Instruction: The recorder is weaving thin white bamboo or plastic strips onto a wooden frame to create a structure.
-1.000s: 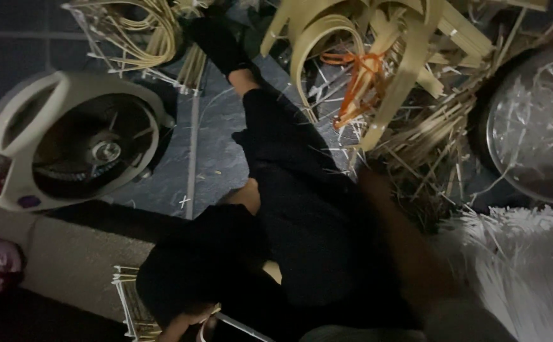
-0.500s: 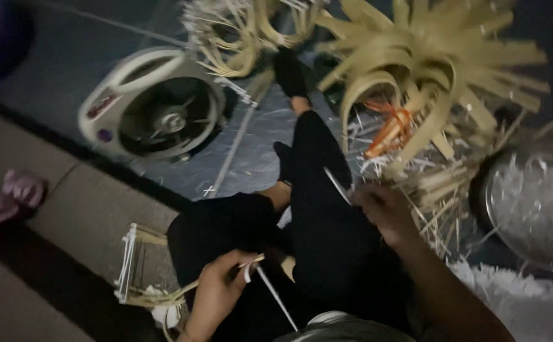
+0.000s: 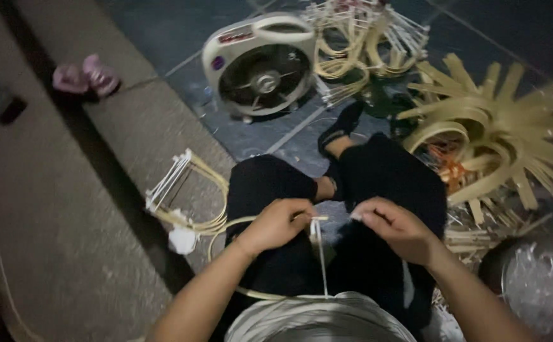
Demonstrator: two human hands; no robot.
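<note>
Close together over the lap, both hands pinch a thin pale bamboo strip (image 3: 320,256).
Left hand (image 3: 279,223) and right hand (image 3: 393,228) grip its top; white round fan (image 3: 262,65) and splayed bamboo-strip bundle (image 3: 511,136) crowd the floor ahead.

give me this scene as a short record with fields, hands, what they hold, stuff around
left hand: pinches a thin pale stick over the lap
right hand: fingertips close to the stick's top, contact unclear
curved strip: runs from the left hand to a small frame
fan: lies on the floor ahead
bamboo strips: piled at right
pink slippers: on the ledge, left
</note>
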